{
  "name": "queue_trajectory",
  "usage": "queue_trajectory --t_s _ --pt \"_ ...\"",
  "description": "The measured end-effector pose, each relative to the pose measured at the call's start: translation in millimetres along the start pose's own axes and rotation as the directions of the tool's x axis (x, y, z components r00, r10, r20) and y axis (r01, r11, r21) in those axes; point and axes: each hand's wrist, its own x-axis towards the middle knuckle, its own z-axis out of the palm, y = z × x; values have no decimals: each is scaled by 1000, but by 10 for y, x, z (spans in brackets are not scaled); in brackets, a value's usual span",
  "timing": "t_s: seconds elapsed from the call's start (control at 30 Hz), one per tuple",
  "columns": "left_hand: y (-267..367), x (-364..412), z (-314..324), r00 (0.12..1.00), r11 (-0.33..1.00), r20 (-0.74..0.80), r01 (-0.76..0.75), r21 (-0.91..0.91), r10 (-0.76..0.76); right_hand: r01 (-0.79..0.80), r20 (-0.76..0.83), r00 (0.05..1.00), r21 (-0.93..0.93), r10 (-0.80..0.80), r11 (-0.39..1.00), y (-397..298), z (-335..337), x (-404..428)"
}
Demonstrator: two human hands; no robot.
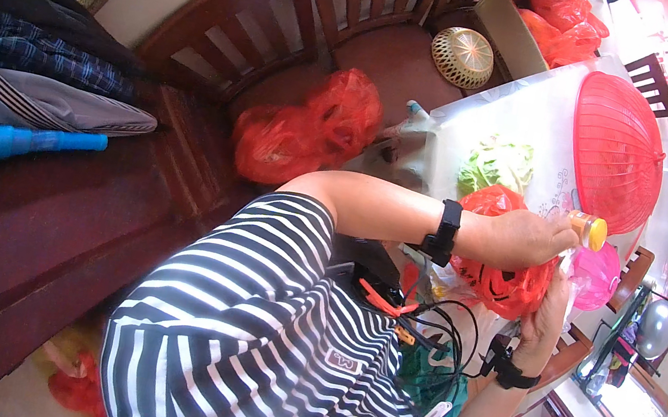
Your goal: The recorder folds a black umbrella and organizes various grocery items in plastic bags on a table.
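My left hand (519, 238), wearing a black wrist strap, reaches over a red plastic bag (505, 285) and holds a small labelled jar with a yellow lid (586, 230). My right hand (545, 304), also strapped at the wrist, grips the far side of the same bag; its fingertips are partly hidden. The bag's contents cannot be told. Pale green leafy vegetables (498, 164) lie on the white-covered table (507, 108) just beyond the bag. A red mesh food cover (618, 152) stands further along, with a pink domed cover (597, 276) close to the jar.
Black cables (460, 320) hang before my striped shirt. Red plastic bags (313, 130) and a woven basket (463, 57) sit on the wooden bench (397, 58). A cardboard box (513, 30) holds more red bags. Folded clothes (43, 58) lie at the left.
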Motion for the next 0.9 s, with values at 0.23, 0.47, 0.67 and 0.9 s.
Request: queue_trajectory --t_s 0.23,0.47,0.67,0.9 --pt "62 -45 -187 981 967 88 -152 -207 173 73 -29 997 70 -71 995 -89 43 14" --pt "22 -211 66 941 936 -29 -333 112 338 310 -250 868 -402 -429 862 -134 -615 360" --pt "5 -442 87 941 961 210 -276 31 264 195 -461 716 -590 -525 784 -164 -1253 656" --pt "82 -528 -22 959 976 194 -187 -111 206 373 -396 679 -539 -618 755 40 -1155 521"
